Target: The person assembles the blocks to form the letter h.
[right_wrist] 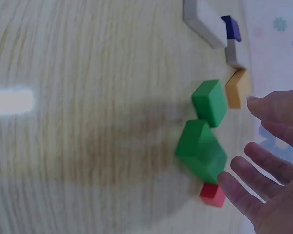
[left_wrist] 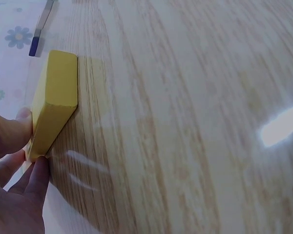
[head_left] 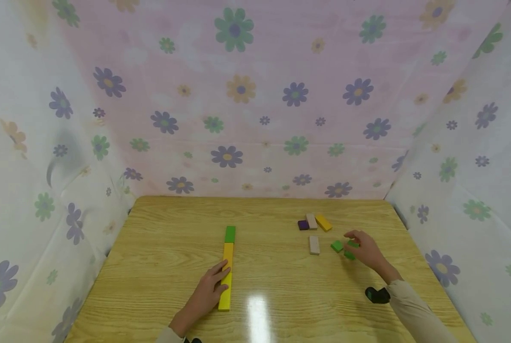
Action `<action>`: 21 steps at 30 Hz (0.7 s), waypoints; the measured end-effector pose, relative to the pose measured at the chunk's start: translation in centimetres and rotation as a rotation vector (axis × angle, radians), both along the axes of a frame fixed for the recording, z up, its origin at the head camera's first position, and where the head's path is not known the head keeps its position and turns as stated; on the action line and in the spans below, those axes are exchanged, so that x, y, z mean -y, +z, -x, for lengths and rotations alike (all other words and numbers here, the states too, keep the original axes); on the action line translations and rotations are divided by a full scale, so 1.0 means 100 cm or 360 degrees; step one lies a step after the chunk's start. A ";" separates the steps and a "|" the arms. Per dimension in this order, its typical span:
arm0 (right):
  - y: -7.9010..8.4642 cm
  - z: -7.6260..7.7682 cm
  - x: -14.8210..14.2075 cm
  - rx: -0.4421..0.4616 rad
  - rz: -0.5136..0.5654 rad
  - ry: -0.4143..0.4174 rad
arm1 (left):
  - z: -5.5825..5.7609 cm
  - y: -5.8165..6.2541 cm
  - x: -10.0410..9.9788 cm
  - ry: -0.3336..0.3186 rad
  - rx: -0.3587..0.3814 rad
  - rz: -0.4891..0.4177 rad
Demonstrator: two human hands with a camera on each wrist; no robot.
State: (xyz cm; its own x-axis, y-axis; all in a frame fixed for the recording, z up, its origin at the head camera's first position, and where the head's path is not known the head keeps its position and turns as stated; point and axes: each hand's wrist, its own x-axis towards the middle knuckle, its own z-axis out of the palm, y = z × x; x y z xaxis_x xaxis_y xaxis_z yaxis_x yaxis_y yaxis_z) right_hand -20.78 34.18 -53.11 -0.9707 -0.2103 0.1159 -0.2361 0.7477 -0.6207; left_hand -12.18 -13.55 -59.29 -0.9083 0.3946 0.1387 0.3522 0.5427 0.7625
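Observation:
In the head view, my left hand (head_left: 205, 289) lies across a straight row of blocks on the table. The row has a green block (head_left: 230, 234) at its far end, then an orange-yellow block (head_left: 228, 251) and a yellow block (head_left: 224, 301) at the near end. The left wrist view shows my thumb and fingers on either side of the yellow block (left_wrist: 62, 80). My right hand (head_left: 366, 249) hovers at the green blocks (head_left: 336, 246) on the right. Its fingers are spread and relaxed, with nothing between them in the right wrist view.
Beyond the right hand lie two pale wooden blocks (head_left: 314, 245), a dark purple block (head_left: 303, 225) and an orange block (head_left: 324, 223). A red block (right_wrist: 213, 194) sits behind a green one in the right wrist view. Flowered curtains (head_left: 255, 119) surround the table (head_left: 174, 224).

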 end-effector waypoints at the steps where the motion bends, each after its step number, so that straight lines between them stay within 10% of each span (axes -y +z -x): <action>1: -0.002 -0.001 -0.002 0.0006 -0.0008 -0.0012 | 0.000 0.000 0.000 -0.0002 0.0001 -0.0001; 21: -0.035 0.000 -0.017 0.0048 -0.0046 -0.0161 | 0.000 0.002 0.001 0.0005 0.0007 0.0005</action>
